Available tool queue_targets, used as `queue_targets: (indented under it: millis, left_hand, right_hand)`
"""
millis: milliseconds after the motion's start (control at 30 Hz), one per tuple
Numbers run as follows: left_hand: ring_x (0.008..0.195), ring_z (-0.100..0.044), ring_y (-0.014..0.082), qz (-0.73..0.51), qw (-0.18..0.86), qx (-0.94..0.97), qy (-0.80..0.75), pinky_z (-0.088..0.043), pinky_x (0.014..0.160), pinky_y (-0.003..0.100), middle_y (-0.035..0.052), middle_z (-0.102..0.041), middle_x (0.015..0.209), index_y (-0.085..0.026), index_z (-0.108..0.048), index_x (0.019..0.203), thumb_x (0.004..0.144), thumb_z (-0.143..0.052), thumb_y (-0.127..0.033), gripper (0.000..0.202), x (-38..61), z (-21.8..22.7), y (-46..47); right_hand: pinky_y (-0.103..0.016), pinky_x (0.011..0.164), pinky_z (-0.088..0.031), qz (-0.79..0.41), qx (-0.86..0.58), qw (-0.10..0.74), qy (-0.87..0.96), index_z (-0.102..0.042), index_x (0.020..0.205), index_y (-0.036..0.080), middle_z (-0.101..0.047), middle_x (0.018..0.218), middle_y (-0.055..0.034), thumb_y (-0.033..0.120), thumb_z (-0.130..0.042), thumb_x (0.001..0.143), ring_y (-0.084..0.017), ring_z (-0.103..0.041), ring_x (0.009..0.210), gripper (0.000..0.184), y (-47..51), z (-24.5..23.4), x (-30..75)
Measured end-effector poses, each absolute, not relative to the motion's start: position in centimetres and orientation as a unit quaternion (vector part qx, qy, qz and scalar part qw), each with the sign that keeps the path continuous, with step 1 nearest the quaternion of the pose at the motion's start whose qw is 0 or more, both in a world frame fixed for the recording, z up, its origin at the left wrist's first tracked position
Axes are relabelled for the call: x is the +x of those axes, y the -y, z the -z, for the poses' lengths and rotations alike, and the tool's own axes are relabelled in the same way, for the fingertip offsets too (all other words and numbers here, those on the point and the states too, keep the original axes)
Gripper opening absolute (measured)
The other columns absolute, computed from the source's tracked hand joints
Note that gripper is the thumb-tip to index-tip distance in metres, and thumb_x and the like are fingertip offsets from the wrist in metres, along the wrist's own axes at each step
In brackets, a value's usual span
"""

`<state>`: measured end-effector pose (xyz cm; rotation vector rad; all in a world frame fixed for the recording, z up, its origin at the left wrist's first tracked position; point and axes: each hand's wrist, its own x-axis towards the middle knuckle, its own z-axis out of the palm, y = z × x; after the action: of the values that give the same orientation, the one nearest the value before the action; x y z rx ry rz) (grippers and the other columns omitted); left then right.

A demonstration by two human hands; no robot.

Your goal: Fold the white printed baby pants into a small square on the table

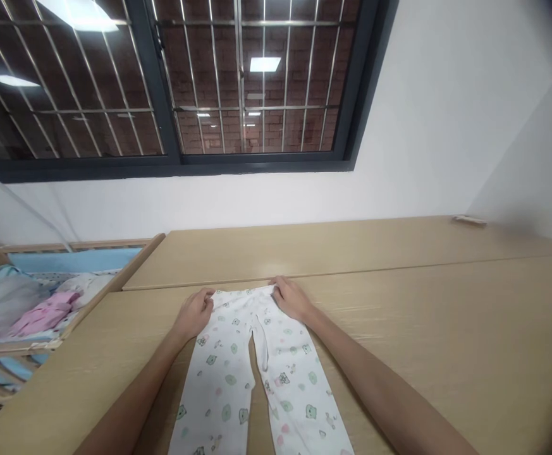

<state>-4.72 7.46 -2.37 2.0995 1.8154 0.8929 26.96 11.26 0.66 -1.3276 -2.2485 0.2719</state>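
A pair of white trousers [231, 354] with a small green and pink print lies spread on the wooden tabletop [427, 341], waistband toward the wall and legs toward me. My left hand [196, 312] grips the left corner of the waistband, fingers curled closed. At the opposite corner, my right hand [291, 297] pinches the waistband between thumb and fingers. The lower ends of both legs run out of the picture at the bottom.
To the left stands a wooden cot [109, 281] with light blue lining, a pink cloth [45, 313] and pale bedding inside. Behind the table are a white wall and a barred, dark-framed window [257, 161]. A small flat object [469, 220] lies at the far right edge.
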Motion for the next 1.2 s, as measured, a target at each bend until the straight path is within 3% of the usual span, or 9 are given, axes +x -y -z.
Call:
queue_targets:
  millis: [1200]
  left_hand:
    - [0.098,-0.065,0.0256,-0.3,0.103,0.722,-0.615,-0.048,0.092,0.041,0.0084,-0.072,0.101,-0.017,-0.062,0.119,0.092,-0.045,-0.03,0.034,-4.87,2.7,-7.68]
  right_hand:
    - [-0.031,0.094,-0.042,-0.094,-0.497,0.24,0.829,-0.06,0.114,0.016,-0.067,0.116,-0.0106,0.014,-0.042,0.097,-0.021,-0.061,0.108,0.025,-11.31,-0.76,26.92]
